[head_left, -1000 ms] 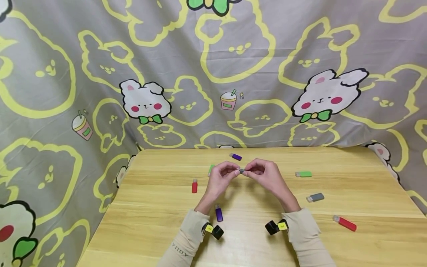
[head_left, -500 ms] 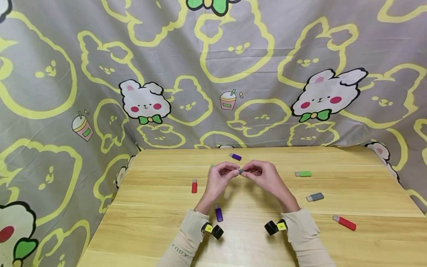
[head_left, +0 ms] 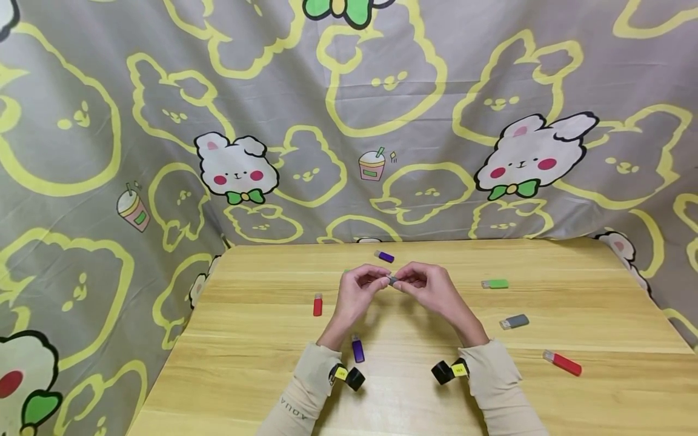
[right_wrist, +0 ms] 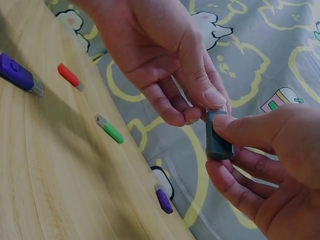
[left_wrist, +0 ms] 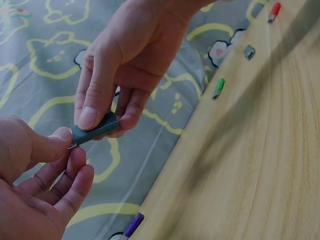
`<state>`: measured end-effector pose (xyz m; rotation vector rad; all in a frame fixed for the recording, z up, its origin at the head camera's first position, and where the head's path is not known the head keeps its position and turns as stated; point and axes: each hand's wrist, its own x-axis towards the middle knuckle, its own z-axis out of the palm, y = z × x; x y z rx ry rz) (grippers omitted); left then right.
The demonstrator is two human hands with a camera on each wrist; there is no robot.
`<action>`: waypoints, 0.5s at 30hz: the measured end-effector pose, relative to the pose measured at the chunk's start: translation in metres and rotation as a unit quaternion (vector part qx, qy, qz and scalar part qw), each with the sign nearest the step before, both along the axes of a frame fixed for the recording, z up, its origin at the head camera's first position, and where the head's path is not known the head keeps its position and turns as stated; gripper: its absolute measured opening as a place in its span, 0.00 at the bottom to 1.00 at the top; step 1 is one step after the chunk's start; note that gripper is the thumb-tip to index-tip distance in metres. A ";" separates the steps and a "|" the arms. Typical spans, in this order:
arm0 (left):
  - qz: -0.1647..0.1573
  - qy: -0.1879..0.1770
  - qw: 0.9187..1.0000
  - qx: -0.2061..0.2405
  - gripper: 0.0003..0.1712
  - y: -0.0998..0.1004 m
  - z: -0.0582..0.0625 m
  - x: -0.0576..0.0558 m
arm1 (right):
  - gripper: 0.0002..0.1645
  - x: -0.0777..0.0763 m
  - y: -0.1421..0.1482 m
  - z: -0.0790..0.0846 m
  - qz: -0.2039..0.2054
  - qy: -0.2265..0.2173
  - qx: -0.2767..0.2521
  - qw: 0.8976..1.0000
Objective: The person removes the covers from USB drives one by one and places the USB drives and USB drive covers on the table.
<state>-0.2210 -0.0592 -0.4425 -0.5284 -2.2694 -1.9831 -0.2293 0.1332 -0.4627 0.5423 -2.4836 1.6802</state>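
Holding a grey stick (right_wrist: 220, 142) above the table (head_left: 425, 399), between left hand (head_left: 357, 290) and right hand (head_left: 431, 287); pinching its metal end between thumb and fingers of the left, gripping its body likewise with the right. Surrounded on the table, to the right from far to near, by a green stick (head_left: 497, 284), a second grey stick (head_left: 517, 321) and a red stick (head_left: 565, 364); to the left, by a second red stick (head_left: 318, 307) and a second green stick (right_wrist: 111, 131), and just beside the left sleeve (head_left: 297, 387) by a purple stick (head_left: 357, 350). Backed by a second purple stick (head_left: 385, 257) near the far edge.
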 end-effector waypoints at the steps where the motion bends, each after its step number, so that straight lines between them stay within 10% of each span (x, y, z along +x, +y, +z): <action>1: 0.001 0.003 1.000 0.000 0.07 0.000 0.000 0.000 | 0.05 0.000 0.000 0.000 0.000 0.000 -0.001 1.000; 15: 0.013 0.006 1.000 -0.013 0.07 -0.001 -0.004 -0.003 | 0.05 0.001 -0.001 0.001 0.001 -0.013 -0.007 1.000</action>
